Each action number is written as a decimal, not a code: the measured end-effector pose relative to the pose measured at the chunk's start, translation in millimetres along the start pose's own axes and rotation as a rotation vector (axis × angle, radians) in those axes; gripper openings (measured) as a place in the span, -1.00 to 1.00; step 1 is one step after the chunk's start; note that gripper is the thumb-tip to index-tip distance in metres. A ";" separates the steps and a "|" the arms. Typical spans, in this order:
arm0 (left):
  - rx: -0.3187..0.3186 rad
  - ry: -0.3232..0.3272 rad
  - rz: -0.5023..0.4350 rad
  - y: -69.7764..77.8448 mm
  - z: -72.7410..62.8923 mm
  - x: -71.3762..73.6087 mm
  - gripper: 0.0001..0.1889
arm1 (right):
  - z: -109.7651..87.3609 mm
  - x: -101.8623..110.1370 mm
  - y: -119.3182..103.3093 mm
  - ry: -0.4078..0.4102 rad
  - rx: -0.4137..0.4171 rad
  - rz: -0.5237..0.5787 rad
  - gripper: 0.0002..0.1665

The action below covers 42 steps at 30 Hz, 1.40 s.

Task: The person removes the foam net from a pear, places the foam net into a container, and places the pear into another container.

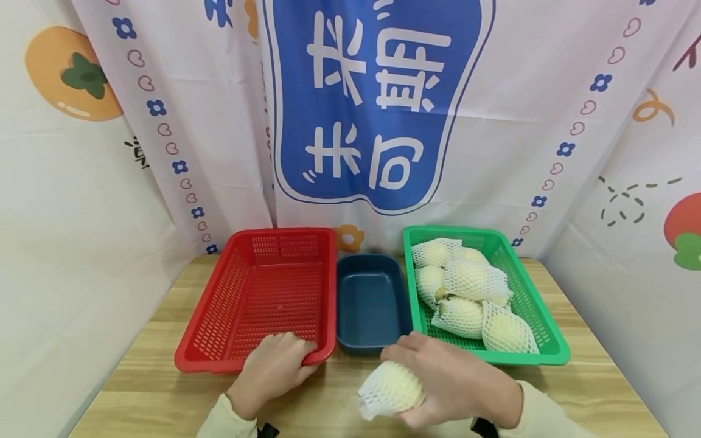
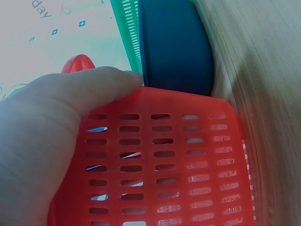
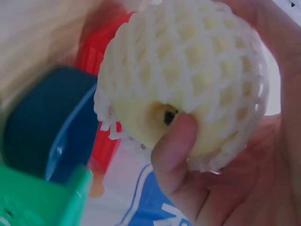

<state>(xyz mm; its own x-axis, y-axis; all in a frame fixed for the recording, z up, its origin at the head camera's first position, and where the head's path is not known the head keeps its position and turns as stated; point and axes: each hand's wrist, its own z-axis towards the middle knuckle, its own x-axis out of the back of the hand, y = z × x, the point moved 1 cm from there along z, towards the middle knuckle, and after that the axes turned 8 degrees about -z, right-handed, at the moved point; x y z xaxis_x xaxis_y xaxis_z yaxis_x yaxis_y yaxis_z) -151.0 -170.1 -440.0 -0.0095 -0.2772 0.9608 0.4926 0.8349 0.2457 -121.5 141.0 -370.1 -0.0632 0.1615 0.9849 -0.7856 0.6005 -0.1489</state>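
Observation:
My right hand (image 1: 438,380) grips a pale yellow fruit, pear-like, in a white foam net (image 1: 391,389), over the front of the table. In the right wrist view the fruit (image 3: 188,70) shows a dark-centred hollow at one end, with a finger beside it. My left hand (image 1: 282,368) holds the near rim of the red basket (image 1: 191,359), close to its right corner. The left wrist view has the thumb lying along the top of the perforated red wall (image 2: 164,155). No fruit shows inside the red basket.
Between the two baskets sits a dark blue bin (image 1: 374,304) with nothing visible in it. At right, a green basket (image 1: 547,322) contains several more netted fruits (image 1: 473,280). A printed cloth (image 1: 356,115) hangs behind the wooden table (image 1: 148,389).

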 end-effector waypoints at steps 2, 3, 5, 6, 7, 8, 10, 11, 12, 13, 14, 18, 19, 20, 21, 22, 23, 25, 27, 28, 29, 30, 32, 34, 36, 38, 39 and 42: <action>-0.002 0.004 0.003 0.1 -0.1 -0.4 -0.74 | 0.3 -6.5 -2.5 -0.015 -0.007 0.000 -0.24; -0.003 0.006 0.004 0.2 -0.1 -0.6 -0.74 | 0.3 -9.9 -3.6 -0.020 -0.007 0.000 -0.24; -0.003 0.007 0.007 0.2 -0.2 -1.0 -0.74 | 0.9 -16.9 -4.9 -0.026 -0.003 0.002 -0.24; -0.002 0.005 0.006 0.4 -0.3 -0.8 -0.75 | 1.4 -20.5 -5.2 -0.031 -0.002 0.006 -0.24; -0.001 0.003 0.005 0.6 -0.4 -0.6 -0.76 | 1.9 -24.0 -5.3 -0.036 0.001 0.011 -0.24; 0.001 0.001 0.007 0.6 -0.3 -0.4 -0.76 | 2.4 -27.7 -5.3 -0.039 0.003 0.016 -0.24; 0.002 -0.001 0.014 0.6 -0.3 -0.2 -0.77 | 3.6 -34.6 -4.5 -0.052 -0.001 0.028 -0.24; 0.002 0.000 0.018 0.8 -0.2 -0.1 -0.78 | 4.2 -37.7 -3.7 -0.061 -0.005 0.034 -0.23; 0.000 0.001 0.023 0.9 -0.1 0.1 -0.78 | 4.6 -40.9 -2.8 -0.068 -0.011 0.039 -0.23; -0.001 0.003 0.028 1.0 -0.1 0.1 -0.78 | 4.9 -43.9 -2.0 -0.073 -0.015 0.039 -0.22; -0.004 0.006 0.033 1.2 -0.2 0.1 -0.77 | 5.3 -46.9 -1.1 -0.074 -0.018 0.038 -0.22; -0.009 0.014 0.040 2.4 -0.7 0.9 -0.76 | 6.2 -58.0 2.3 -0.051 -0.012 0.012 -0.21; -0.008 0.015 0.038 2.5 -0.8 1.0 -0.76 | 6.4 -60.6 3.2 -0.043 -0.010 0.005 -0.21; -0.007 0.016 0.038 2.6 -0.9 1.1 -0.76 | 6.6 -62.9 4.4 -0.039 -0.011 0.003 -0.21; -0.006 0.017 0.037 2.7 -0.9 1.2 -0.77 | 6.7 -65.1 5.6 -0.037 -0.013 0.001 -0.20; -0.004 0.017 0.036 2.7 -1.0 1.3 -0.77 | 6.9 -67.2 6.8 -0.037 -0.017 0.002 -0.20; -0.002 0.017 0.035 2.7 -1.1 1.3 -0.77 | 7.0 -69.3 8.0 -0.039 -0.023 0.004 -0.19; -0.001 0.017 0.033 2.6 -1.4 1.3 -0.77 | 6.5 -73.2 10.3 -0.048 -0.038 0.017 -0.18; -0.003 0.017 0.029 2.5 -1.9 1.7 -0.77 | 5.5 -76.4 12.2 -0.059 -0.052 0.036 -0.17; -0.005 0.018 0.025 2.5 -1.8 2.0 -0.77 | 4.7 -77.7 13.0 -0.063 -0.059 0.046 -0.16; -0.008 0.021 0.018 2.6 -1.9 2.6 -0.78 | 3.7 -78.6 13.7 -0.065 -0.063 0.057 -0.15; -0.011 0.024 0.011 2.6 -2.1 3.6 -0.78 | 2.7 -79.1 14.3 -0.070 -0.067 0.071 -0.14; -0.015 0.035 -0.004 3.0 -3.0 7.0 -0.78 | 1.3 -78.9 15.6 -0.077 -0.070 0.090 -0.11; -0.006 0.051 -0.018 5.1 -4.9 13.0 -0.77 | -0.3 -77.5 16.2 -0.076 -0.066 0.105 -0.09; 0.014 0.067 -0.026 8.5 -8.1 22.1 -0.76 | -1.6 -75.6 16.8 -0.090 -0.075 0.128 -0.08; 0.044 0.081 -0.034 14.1 -13.3 33.4 -0.75 | -3.1 -74.3 17.3 -0.098 -0.081 0.143 -0.07; 0.057 0.085 -0.037 17.5 -16.7 39.5 -0.71 | -4.0 -74.0 17.5 -0.103 -0.085 0.152 -0.06; 0.050 0.088 -0.074 28.9 -28.2 56.4 -0.57 | -6.6 -73.9 19.6 -0.123 -0.095 0.165 -0.03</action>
<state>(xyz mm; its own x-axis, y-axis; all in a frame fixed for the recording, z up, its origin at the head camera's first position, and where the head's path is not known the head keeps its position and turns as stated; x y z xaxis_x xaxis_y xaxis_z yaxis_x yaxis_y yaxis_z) -112.7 -175.1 -382.3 0.0332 -0.3779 0.9253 0.4491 0.8327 0.3240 -128.1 146.1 -446.3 -0.2651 0.1698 0.9492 -0.6977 0.6457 -0.3103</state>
